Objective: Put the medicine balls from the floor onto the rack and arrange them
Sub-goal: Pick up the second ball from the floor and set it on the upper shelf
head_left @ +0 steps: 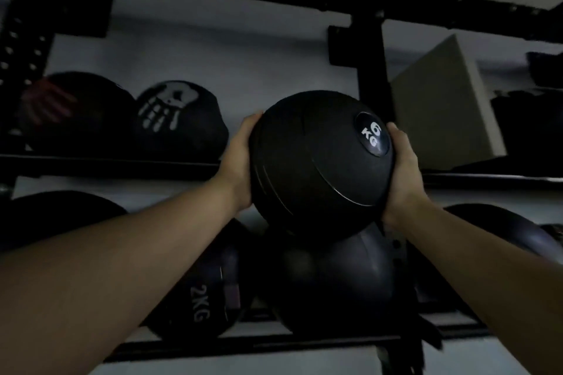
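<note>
I hold a black 6 kg medicine ball (313,161) in front of the black rack (106,166), level with its upper shelf rail. My left hand (240,167) presses on the ball's left side and my right hand (402,173) on its right side. On the upper shelf to the left sit a ball with a white skull print (179,119) and a dark ball (82,113) beside it. Below, the lower shelf carries a 2 kg ball (201,292), a larger dark ball (338,280) and others at the far left and right.
A grey box (441,103) stands on the upper shelf just right of the held ball, behind a black upright post (368,70). Black crossbars run overhead. The scene is dim and the wall behind the rack is pale.
</note>
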The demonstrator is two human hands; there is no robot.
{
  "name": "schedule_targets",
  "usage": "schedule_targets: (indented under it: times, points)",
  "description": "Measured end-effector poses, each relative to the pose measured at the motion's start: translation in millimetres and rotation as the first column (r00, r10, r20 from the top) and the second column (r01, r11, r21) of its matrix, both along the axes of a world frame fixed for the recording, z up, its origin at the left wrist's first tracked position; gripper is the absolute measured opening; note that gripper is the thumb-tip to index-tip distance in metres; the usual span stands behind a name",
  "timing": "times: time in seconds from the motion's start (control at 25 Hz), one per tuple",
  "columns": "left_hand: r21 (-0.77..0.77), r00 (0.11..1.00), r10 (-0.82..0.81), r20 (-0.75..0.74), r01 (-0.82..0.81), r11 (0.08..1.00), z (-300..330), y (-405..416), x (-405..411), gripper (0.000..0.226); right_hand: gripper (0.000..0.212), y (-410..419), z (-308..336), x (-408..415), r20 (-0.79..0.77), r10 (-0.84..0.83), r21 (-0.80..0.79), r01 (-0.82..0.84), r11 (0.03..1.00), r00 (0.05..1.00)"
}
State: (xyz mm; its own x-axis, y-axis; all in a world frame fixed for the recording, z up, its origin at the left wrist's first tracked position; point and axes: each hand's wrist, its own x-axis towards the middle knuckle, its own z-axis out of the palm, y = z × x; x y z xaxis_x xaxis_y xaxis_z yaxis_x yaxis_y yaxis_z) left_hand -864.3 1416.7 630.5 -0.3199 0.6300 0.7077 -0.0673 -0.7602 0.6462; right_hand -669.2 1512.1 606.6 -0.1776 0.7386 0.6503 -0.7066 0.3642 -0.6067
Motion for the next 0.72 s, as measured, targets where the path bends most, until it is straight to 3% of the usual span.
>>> schedule_targets:
  times: [0.2,0.44,0.6,0.72]
  points:
    - [0.124,0.984,0.176,0.033,-0.179,0.976,63,46,-30,0.042,0.045,74,79,-51,-0.042,0.149,0.132,-0.142,0.981,0.988]
    - [0.224,0.961,0.267,0.075,-0.278,0.934,119,72,-81,0.048,0.048,122,144,-117,-0.035,0.246,0.251,-0.23,0.94,0.969]
    - [0.22,0.924,0.349,0.157,-0.377,0.9,131,106,-120,0.047,0.03,153,155,-162,-0.106,0.179,0.209,-0.155,0.966,0.978]
    - [0.313,0.908,0.357,0.218,-0.412,0.856,139,121,-134,0.034,0.031,164,170,-179,-0.231,0.146,0.232,-0.091,0.968,0.962]
